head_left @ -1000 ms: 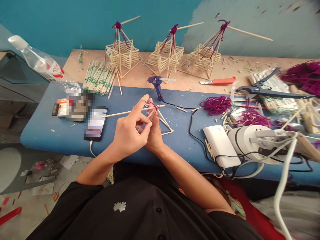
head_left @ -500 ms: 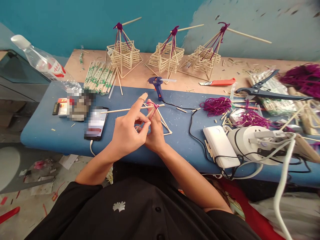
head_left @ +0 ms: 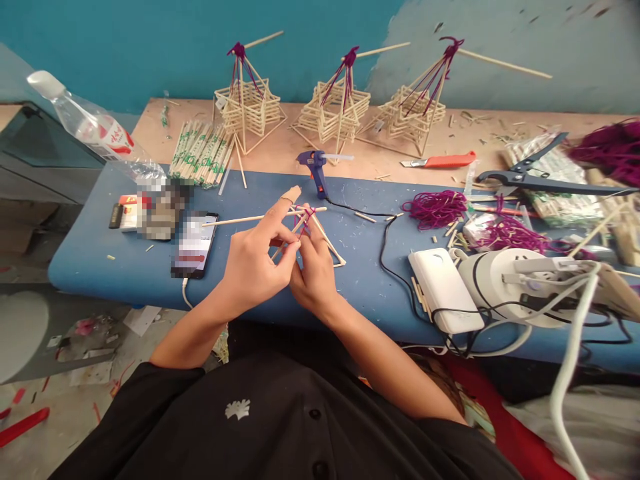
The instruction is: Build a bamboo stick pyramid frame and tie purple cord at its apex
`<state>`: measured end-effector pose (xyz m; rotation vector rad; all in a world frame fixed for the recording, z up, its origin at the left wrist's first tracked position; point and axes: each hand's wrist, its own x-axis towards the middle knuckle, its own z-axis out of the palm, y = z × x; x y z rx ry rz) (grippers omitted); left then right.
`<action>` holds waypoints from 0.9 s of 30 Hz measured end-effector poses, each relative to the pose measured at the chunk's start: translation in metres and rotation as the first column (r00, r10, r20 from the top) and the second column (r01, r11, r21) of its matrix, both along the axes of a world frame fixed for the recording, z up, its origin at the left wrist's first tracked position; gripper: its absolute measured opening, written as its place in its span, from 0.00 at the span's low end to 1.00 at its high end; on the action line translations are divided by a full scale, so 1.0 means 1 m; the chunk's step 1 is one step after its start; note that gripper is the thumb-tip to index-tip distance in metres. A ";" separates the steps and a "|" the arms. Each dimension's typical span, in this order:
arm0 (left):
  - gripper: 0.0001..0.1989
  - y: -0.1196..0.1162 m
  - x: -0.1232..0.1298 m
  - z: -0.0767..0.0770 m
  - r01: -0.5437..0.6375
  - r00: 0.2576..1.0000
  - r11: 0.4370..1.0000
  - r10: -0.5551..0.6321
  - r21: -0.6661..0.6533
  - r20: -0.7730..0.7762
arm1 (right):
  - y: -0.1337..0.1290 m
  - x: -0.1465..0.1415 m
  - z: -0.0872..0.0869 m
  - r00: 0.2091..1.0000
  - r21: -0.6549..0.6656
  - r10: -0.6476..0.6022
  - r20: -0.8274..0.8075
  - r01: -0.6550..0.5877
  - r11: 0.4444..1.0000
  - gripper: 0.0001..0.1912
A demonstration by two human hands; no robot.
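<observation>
My left hand pinches a thin strand of purple yarn between thumb and forefinger, its index finger raised. Against it, my right hand is closed at the top of a small frame of wooden sticks, fingers by the yarn; its exact grip is partly hidden. Yarn loops around the joint where the sticks meet. From that joint a long stick reaches left past my left hand, over the phone. The frame's lower corner is near the blue mat.
Behind my hands lies a blue glue gun, its cord running right. Three stick structures stand along the wall. To the right are a red-handled cutter, a yarn bundle, pruning shears and a white power bank; a plastic bottle leans left.
My right fingers have shifted slightly lower and curled more beside the yarn at the joint. The left hand keeps its pinch almost in place. The whole view has moved a little.
</observation>
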<state>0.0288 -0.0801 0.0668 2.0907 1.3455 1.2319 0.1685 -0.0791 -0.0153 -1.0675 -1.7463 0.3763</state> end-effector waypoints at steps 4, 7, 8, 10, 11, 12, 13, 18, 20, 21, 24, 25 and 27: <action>0.35 -0.001 0.000 0.001 -0.017 0.999 1.000 0.017 0.026 -0.029 | -0.025 0.012 0.013 1.000 0.084 -0.030 -0.007 0.031 0.996 0.09; 0.32 -0.001 0.000 0.003 -0.015 0.998 0.999 0.018 0.048 -0.059 | -0.035 0.029 0.038 0.999 0.170 0.013 -0.051 -0.004 0.985 0.08; 0.30 -0.001 0.000 0.003 -0.014 0.998 0.998 0.018 0.057 -0.066 | -0.035 0.035 0.050 0.997 0.190 0.031 -0.071 -0.017 0.982 0.08; 0.28 -0.001 0.000 0.003 -0.017 0.997 0.998 0.022 0.065 -0.075 | -0.031 0.046 0.075 0.999 0.211 0.005 -0.044 0.005 0.977 0.06; 0.27 -0.001 0.001 0.003 -0.023 0.997 0.998 0.028 0.064 -0.076 | -0.026 0.051 0.088 1.000 0.234 -0.022 0.013 0.018 0.972 0.05; 0.27 -0.001 0.001 0.003 -0.029 0.997 0.998 0.034 0.063 -0.074 | -0.019 0.054 0.100 0.997 0.252 -0.044 0.058 0.028 0.967 0.05; 0.28 -0.001 0.001 0.002 -0.034 0.997 0.997 0.038 0.063 -0.068 | -0.011 0.058 0.110 0.995 0.251 -0.068 0.072 0.048 0.967 0.07; 0.29 -0.001 0.002 0.001 -0.039 0.997 0.997 0.043 0.070 -0.063 | 0.039 0.067 0.130 0.994 0.014 -0.107 0.000 0.107 0.994 0.13; 0.30 -0.002 0.003 0.001 -0.049 0.996 0.997 0.054 0.066 -0.072 | 0.058 0.070 0.123 0.997 -0.099 -0.062 -0.047 0.057 0.993 0.12; 0.30 -0.003 0.003 0.001 -0.055 0.995 0.996 0.060 0.065 -0.074 | 0.066 0.070 0.117 0.996 -0.164 -0.038 -0.080 0.025 0.986 0.12; 0.30 -0.004 0.004 0.001 -0.070 0.995 0.996 0.074 0.063 -0.073 | 0.081 0.069 0.100 0.982 -0.346 0.000 -0.188 -0.066 0.936 0.09; 0.29 -0.004 0.004 0.001 -0.074 0.994 0.995 0.078 0.060 -0.073 | 0.083 0.068 0.095 0.976 -0.403 0.010 -0.219 -0.099 0.910 0.09; 0.29 -0.004 0.005 0.001 -0.081 0.994 0.995 0.085 0.054 -0.070 | 0.084 0.065 0.086 0.960 -0.499 0.035 -0.278 -0.176 0.849 0.10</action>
